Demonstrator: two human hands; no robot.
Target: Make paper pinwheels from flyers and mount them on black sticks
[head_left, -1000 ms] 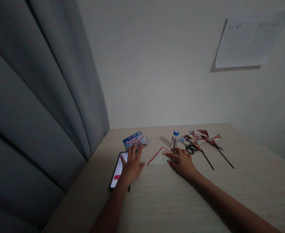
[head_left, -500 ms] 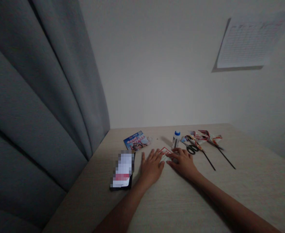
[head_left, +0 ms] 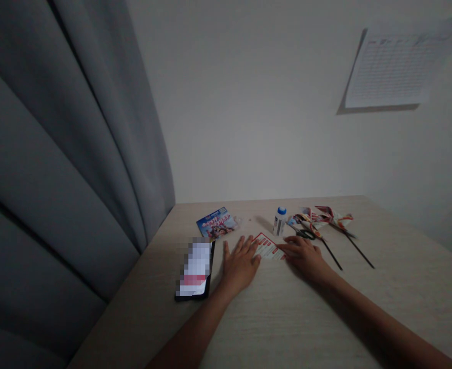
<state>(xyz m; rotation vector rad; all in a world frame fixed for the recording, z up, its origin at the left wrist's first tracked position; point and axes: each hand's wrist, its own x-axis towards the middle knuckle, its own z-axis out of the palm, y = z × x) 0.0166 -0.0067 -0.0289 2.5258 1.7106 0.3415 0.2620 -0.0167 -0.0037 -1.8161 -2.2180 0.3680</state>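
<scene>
Right hand (head_left: 305,257): slid outward, apart from left hand (head_left: 241,265)
Paper (head_left: 268,248): under both unclenched hands; I'd press evenly

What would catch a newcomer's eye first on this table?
Probably the bright-screened, black-edged rectangular phone, lying left of the bare left hand on the pale wood-grain table. Next, perhaps, the red-bordered white printed paper under the fingers of that hand and the bare right hand. Behind it stands a white cylindrical bottle with a blue cap, with colourful folded-paper pieces and thin dark sticks to its right.
</scene>
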